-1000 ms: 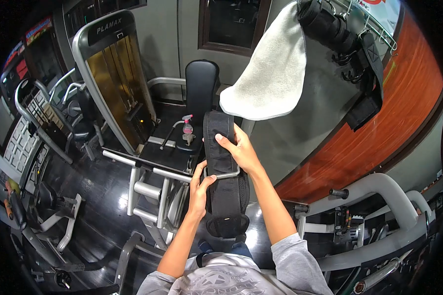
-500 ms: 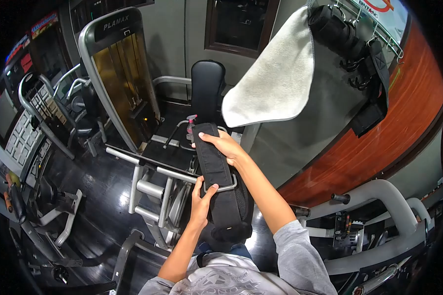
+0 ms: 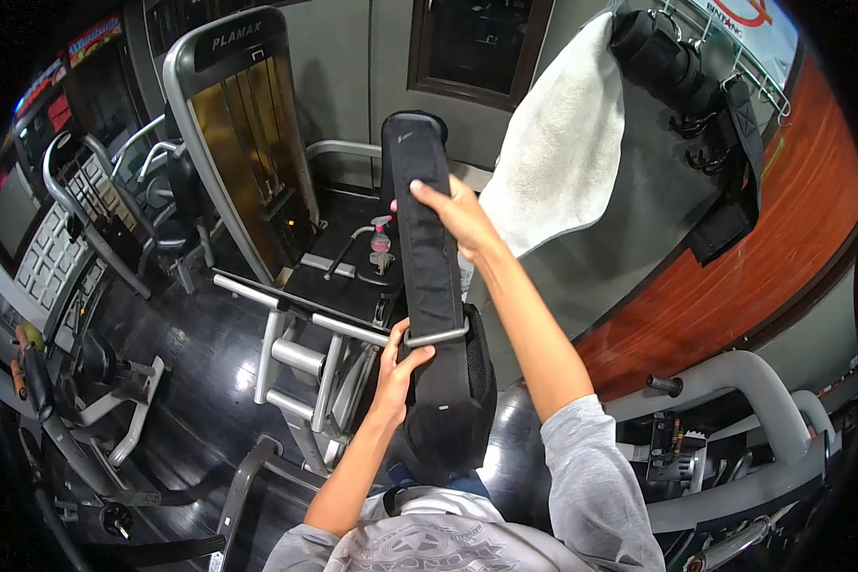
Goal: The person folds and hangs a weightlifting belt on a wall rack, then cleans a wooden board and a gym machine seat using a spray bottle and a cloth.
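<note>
Right hand [image 3: 465, 219], thumb and fingers closed round the strap [image 3: 431, 257], has drawn more of it up past the buckle [image 3: 439, 337], where my left hand [image 3: 397, 381] pinches the belt [image 3: 442, 381] before my shirt [image 3: 419, 543], lengthening the free end.

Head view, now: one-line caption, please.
Left hand grips a black belt beside its buckle, right hand higher up; a white towel hangs nearby.

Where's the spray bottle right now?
In the head view, the spray bottle is left of the black strap, on the machine's seat, right of the PLAMAX weight stack.
</note>
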Tool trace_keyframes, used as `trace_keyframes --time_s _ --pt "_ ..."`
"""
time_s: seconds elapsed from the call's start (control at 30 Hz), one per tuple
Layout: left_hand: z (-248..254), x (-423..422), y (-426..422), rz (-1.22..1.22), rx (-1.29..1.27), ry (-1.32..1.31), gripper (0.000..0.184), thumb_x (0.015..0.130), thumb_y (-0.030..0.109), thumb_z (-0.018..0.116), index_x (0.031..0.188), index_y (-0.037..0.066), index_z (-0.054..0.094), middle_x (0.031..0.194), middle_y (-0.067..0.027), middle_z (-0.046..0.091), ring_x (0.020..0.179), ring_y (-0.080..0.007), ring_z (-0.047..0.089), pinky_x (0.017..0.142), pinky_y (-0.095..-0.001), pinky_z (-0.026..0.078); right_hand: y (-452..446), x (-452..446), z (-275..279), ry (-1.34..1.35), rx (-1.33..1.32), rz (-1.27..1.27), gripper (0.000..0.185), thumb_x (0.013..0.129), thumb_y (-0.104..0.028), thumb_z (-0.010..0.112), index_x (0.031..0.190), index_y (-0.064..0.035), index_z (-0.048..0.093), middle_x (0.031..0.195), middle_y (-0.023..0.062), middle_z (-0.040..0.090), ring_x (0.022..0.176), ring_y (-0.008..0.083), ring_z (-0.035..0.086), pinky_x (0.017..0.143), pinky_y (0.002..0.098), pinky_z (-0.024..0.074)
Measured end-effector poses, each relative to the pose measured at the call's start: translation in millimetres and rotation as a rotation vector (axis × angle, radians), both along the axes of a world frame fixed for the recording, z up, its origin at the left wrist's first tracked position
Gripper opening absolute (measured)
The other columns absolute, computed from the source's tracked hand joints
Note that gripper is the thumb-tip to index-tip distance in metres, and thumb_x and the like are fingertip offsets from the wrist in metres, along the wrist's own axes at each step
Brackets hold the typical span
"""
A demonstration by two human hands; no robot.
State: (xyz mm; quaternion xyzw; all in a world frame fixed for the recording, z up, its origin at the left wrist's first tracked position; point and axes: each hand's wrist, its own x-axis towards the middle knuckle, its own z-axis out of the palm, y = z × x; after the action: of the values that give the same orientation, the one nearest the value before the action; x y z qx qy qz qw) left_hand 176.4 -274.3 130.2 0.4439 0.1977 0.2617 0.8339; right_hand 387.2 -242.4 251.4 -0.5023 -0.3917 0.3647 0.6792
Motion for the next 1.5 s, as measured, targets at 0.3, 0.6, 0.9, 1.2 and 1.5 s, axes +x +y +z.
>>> trace_keyframes --time_s 0.3,0.6,0.9,1.2,1.5 --pt "16 27 3 -0.026 0.134 -0.058 0.025 0.090 0.022 0.066 0.110 0.009 0.057 0.100 -0.0017 0.060 0.098 -0.0122 0.055 0.091 -0.0267 0.041 -29 6 39 -0.166 -0.037 -0.017 0.037 0.092 -0.029 0.070 0.117 -0.0043 0.058 0.098 0.0112 0.071 0.089 0.0170 0.070 0.082 0.0312 0.0569" --pt "21 23 9 -0.102 0.166 0.081 0.023 0.088 0.015 0.068 0.107 0.010 0.059 0.096 -0.0020 0.064 0.092 -0.0124 0.061 0.082 -0.0278 0.048 -44 35 21 -0.237 -0.042 -0.099 0.033 0.094 -0.026 0.068 0.115 -0.0033 0.057 0.096 0.0098 0.070 0.087 0.0173 0.069 0.080 0.0318 0.0562" --pt "22 21 6 -0.264 0.188 0.052 0.052 0.087 0.021 0.073 0.130 0.008 0.048 0.124 -0.0073 0.055 0.118 -0.0176 0.052 0.103 -0.0330 0.039 -47 36 58 -0.365 -0.049 -0.138 0.038 0.092 -0.030 0.071 0.116 -0.0029 0.059 0.103 0.0066 0.069 0.093 0.0133 0.066 0.086 0.0287 0.0509" --pt "31 33 8 -0.133 0.140 0.058 0.010 0.084 0.013 0.065 0.088 0.009 0.057 0.086 0.0019 0.055 0.086 -0.0096 0.051 0.080 -0.0247 0.039 -40 39 80 -0.424 -0.036 -0.124 0.044 0.091 -0.032 0.072 0.121 -0.0026 0.059 0.111 0.0040 0.067 0.103 0.0114 0.061 0.093 0.0286 0.0460" --pt "22 28 7 -0.125 0.246 0.117 0.014 0.086 0.016 0.071 0.094 0.008 0.062 0.091 0.0015 0.059 0.090 -0.0079 0.053 0.082 -0.0234 0.040 -37 47 68 -0.409 -0.049 -0.135 0.041 0.092 -0.029 0.071 0.120 -0.0023 0.059 0.110 0.0041 0.067 0.100 0.0113 0.062 0.091 0.0286 0.0475"
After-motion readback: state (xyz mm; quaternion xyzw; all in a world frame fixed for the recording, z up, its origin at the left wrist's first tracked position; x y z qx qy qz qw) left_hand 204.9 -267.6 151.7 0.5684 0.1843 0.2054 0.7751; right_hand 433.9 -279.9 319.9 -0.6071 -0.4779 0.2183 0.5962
